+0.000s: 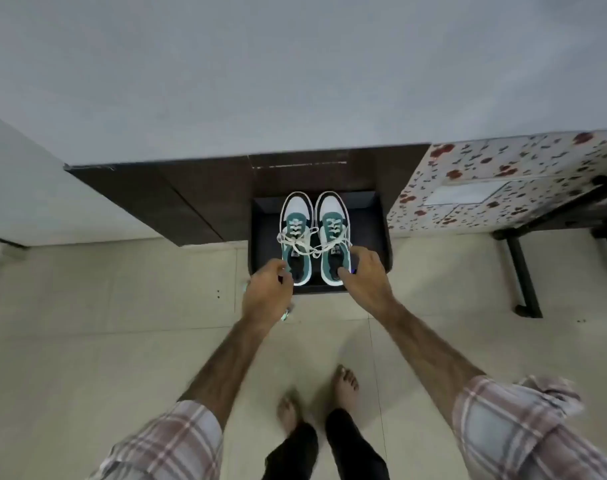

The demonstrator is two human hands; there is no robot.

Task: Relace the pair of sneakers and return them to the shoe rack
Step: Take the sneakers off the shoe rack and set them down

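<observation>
Sneakers just beyond, perhaps touching, hands.

No legible text, label or number anywhere.

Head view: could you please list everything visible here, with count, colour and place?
sneakers: two, green and white, side by side on a dark shelf
laces: white, loose across both sneakers
shoe rack: one, dark brown, against the wall
floral-covered table: one, white with red flowers, right
floor: pale tiles
bare feet: two, bottom centre
left hand: at left sneaker's heel
right hand: at right sneaker's heel
</observation>
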